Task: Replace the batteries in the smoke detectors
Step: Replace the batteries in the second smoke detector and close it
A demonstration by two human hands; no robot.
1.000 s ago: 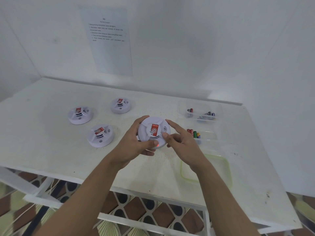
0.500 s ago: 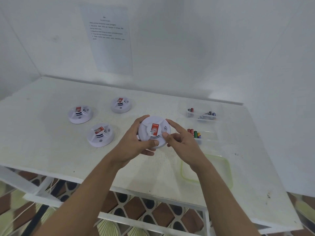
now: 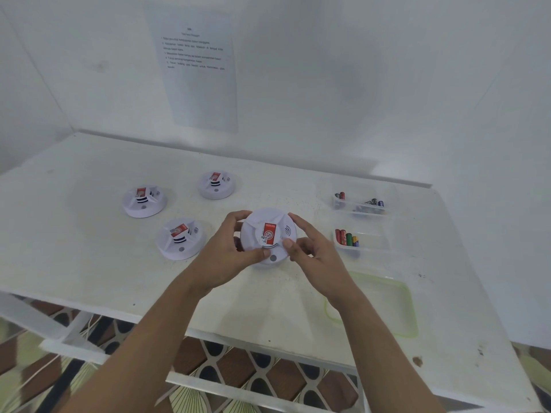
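The held smoke detector (image 3: 256,225) sits between the two hands over the middle of the table (image 3: 89,263), its face with the red label (image 3: 269,234) turned up towards the head camera; whether its base touches the table or hangs just above it, I cannot tell. The left hand (image 3: 229,254) has its grip curled round the left rim, fingers over the far edge and thumb on the near edge. The right hand (image 3: 316,254) grips the opposite rim, index finger along the upper right edge and thumb tip on the face just beside the label. The body is a round disc with no long axis, so what matters is its flat axis, which points up and slightly towards the person. The underside is hidden, and the battery bay probably lies there, so the coming move looks like a flip or a twist between the two opposed grips. The batteries (image 3: 347,238) in the near tray (image 3: 375,242) and the far tray (image 3: 387,198) lie to the right, nearer the right hand, so that hand seems the likelier to reach while the left keeps hold. Three other detectors (image 3: 180,238) rest well apart on the left.
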